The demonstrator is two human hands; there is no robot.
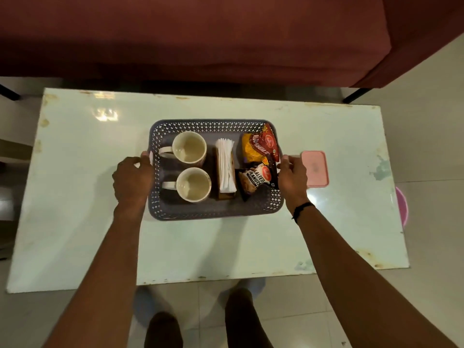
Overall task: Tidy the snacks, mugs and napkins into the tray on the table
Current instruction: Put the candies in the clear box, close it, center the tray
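Note:
A grey perforated tray (213, 212) sits in the middle of the pale table (75, 197). Inside it on the left stand two empty cream mugs, one at the back (188, 147) and one at the front (193, 185), handles pointing left. A wooden holder with white napkins (226, 167) stands in the centre. On the right lie a red and yellow snack packet (261, 146) and a black salted peanuts packet (253, 182). My left hand (131, 178) grips the tray's left edge. My right hand (292, 178) grips its right edge.
A pink lidded box (315, 169) lies on the table just right of my right hand. A maroon sofa (200, 33) runs along the table's far side. A pink round object (403, 207) shows past the right edge. My legs stand at the near edge.

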